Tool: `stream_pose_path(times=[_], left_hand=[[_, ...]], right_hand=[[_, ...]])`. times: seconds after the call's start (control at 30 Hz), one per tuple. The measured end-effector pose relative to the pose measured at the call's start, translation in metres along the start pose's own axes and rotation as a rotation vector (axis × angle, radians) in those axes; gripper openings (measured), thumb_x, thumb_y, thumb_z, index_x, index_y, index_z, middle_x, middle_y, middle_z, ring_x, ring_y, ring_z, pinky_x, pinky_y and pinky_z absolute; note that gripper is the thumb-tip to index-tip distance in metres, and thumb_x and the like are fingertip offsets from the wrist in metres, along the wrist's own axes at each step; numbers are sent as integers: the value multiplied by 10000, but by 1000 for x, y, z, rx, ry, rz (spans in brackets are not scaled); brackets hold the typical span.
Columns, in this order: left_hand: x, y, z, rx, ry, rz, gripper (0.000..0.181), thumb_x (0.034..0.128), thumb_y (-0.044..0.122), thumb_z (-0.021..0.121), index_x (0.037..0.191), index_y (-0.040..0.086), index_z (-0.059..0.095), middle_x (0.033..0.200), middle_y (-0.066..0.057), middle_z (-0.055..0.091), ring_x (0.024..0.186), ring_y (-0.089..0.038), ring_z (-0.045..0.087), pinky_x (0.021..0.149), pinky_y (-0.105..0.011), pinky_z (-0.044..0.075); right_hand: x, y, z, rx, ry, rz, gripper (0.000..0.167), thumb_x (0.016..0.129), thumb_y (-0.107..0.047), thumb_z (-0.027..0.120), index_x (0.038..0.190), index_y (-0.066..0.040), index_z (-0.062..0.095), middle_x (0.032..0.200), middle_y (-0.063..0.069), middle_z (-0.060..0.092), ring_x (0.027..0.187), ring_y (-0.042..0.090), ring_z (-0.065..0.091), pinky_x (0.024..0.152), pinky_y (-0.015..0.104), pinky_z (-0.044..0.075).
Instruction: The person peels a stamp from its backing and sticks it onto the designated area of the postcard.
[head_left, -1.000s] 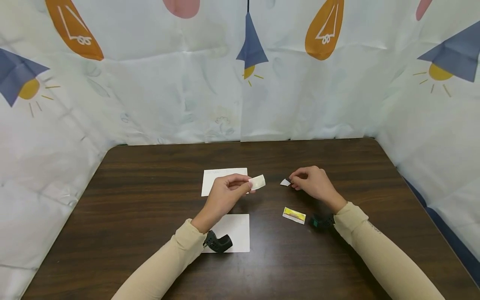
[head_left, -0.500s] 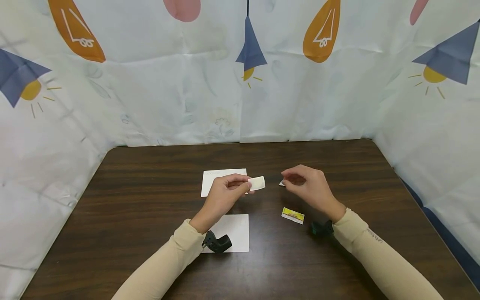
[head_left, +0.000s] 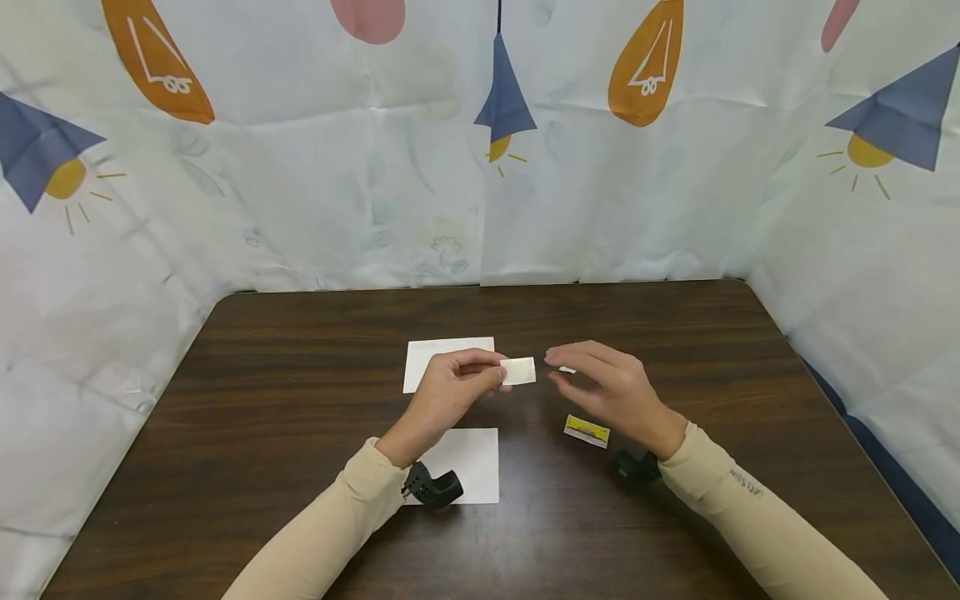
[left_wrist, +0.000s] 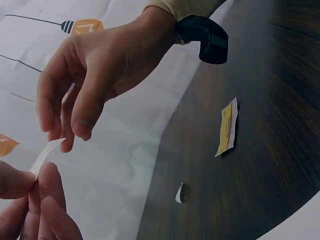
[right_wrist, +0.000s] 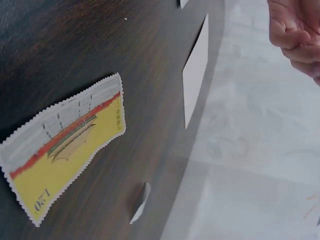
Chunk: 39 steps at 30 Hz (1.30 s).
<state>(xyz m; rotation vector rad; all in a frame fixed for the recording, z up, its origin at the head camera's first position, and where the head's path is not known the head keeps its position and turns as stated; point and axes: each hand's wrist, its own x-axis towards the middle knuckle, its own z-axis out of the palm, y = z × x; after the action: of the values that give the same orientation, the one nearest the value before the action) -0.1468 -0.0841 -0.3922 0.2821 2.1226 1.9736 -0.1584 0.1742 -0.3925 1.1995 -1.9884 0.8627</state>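
My left hand [head_left: 453,387] pinches a small cream paper slip [head_left: 519,371] between thumb and fingers, held above the table. In the left wrist view the slip [left_wrist: 46,156] looks thin and slightly bent. To its right, my right hand [head_left: 611,387] hovers with thumb and fingers apart, holding nothing. Between those fingers shows a small white scrap [head_left: 567,369], which lies on the table in the right wrist view. Nearer me lies a yellow postage stamp [head_left: 587,432], whose perforated edges and boat picture [right_wrist: 72,137] are plain in the right wrist view.
One white sheet [head_left: 420,364] lies behind my left hand. A second white sheet [head_left: 476,467] is partly covered by the left wrist and its black camera [head_left: 435,486]. The dark wooden table [head_left: 300,333] is bounded by a printed white curtain [head_left: 337,200].
My right hand has moved left, toward the slip, and its fingertips, close together by the scrap before, have spread apart. My left hand stays nearly still, the slip turned slightly.
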Motion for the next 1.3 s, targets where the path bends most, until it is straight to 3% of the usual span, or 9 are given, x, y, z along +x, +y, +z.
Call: stream_pose_path(times=[0.27,0.47,0.63,0.83,1.17,1.3], left_hand=[[1,1,2,-12,-21,-7,231,959,141,714,1157,30,756,1048,-95,792,921,-291,786,807,-246,605],[-1,2,2,-21,-51,-33,220,965,141,694,1154,46,754,1010,-66,799,910,-224,784,830,-289,601],[-2,2,2,-16,-82,-57,220,963,151,690,1149,51,752,1020,-44,791,894,-152,768,847,-300,605],[-2,2,2,-11,-107,-67,228,960,157,694,1150,46,750,977,-39,789,961,-314,759,842,-304,607],[-3,2,2,23,-130,-68,264,973,172,688,1191,32,740,1044,-85,792,916,-218,767,863,-345,614],[-1,1,2,59,-128,-72,252,987,182,680,1190,51,750,1005,-87,795,950,-320,752,865,-378,614]], right_hand=[[6,-6,-1,-111,-35,-246,166,1022,-108,639,1068,-26,775,1081,111,762,998,264,739,868,331,637],[7,-7,-3,-291,-74,-406,197,1050,-91,593,1091,-44,780,1056,61,786,998,244,719,857,335,629],[7,-5,-1,-292,-75,-520,174,1018,-20,617,1094,-15,774,1058,80,781,979,255,718,830,326,619],[5,-3,2,-300,-81,-590,182,1005,14,610,1058,-19,781,1019,76,790,942,245,738,798,324,636],[2,-4,5,-297,-117,-636,183,997,26,613,1030,-22,787,994,77,787,943,244,739,834,333,638],[3,-5,6,-312,-117,-635,178,1002,9,618,1023,-33,790,981,70,789,922,231,732,820,335,630]])
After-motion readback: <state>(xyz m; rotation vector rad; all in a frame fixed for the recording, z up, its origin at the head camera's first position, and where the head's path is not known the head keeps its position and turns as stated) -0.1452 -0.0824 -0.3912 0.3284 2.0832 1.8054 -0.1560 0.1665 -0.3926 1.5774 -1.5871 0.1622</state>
